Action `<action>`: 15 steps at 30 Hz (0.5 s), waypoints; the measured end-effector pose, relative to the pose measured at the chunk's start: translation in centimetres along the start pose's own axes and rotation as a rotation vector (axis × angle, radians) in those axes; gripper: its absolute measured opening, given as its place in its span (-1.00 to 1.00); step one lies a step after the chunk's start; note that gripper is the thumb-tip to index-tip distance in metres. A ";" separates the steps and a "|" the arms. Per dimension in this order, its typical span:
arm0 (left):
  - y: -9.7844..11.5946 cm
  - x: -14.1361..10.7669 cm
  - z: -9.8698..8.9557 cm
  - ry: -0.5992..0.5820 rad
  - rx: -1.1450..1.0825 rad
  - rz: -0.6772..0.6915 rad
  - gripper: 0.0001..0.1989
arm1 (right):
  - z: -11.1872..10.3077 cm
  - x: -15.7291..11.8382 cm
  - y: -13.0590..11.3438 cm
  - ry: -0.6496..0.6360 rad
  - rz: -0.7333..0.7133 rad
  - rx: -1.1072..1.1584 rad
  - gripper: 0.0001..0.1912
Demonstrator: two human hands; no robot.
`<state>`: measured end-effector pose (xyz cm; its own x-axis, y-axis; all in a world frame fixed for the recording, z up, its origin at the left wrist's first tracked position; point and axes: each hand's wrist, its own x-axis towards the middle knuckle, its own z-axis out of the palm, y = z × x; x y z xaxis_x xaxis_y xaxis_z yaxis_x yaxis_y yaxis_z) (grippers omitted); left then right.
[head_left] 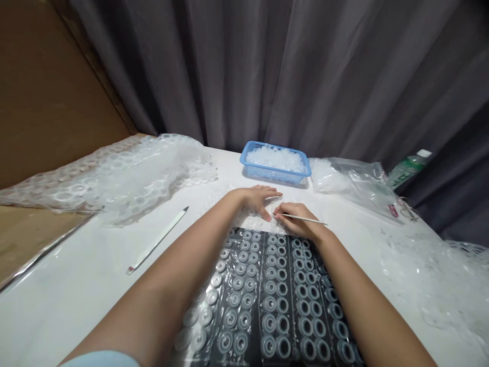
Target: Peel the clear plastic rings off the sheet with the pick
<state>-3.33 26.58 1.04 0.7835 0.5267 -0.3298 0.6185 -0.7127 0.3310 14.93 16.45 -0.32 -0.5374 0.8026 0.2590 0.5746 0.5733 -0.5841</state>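
Past the far edge of a black sheet (256, 300), both my hands work close together over small white pieces (254, 223) on the table. Rows of translucent ring-shaped caps (281, 289) lie on that sheet under clear film. My left hand (260, 199) rests over the white pieces with its fingers spread. My right hand (296, 214) is closed around a thin white stick (305, 219), which points out to the right. What lies right under the fingertips is too small to make out.
A blue basket (275, 172) of translucent bits stands behind my hands. Bubble wrap (153, 173) lies at left near a white pen-like tool (158, 239). At right are a clear plastic bag (355, 183), a green bottle (408, 168) and loose translucent pieces (431, 280).
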 end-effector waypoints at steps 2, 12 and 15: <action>-0.1 0.0 0.0 0.001 0.002 0.005 0.09 | 0.0 0.0 0.0 -0.002 0.026 0.009 -0.84; -0.3 0.2 0.3 0.034 -0.006 0.018 0.07 | -0.1 0.2 0.8 -0.047 0.163 0.127 -0.81; -0.2 0.2 0.4 0.030 -0.012 0.008 0.07 | 0.5 -0.3 0.4 0.012 0.080 0.069 -0.82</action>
<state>-3.30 26.66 0.59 0.7895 0.5352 -0.3005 0.6131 -0.7113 0.3438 14.99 16.35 -0.98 -0.4841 0.8473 0.2187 0.5707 0.4951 -0.6550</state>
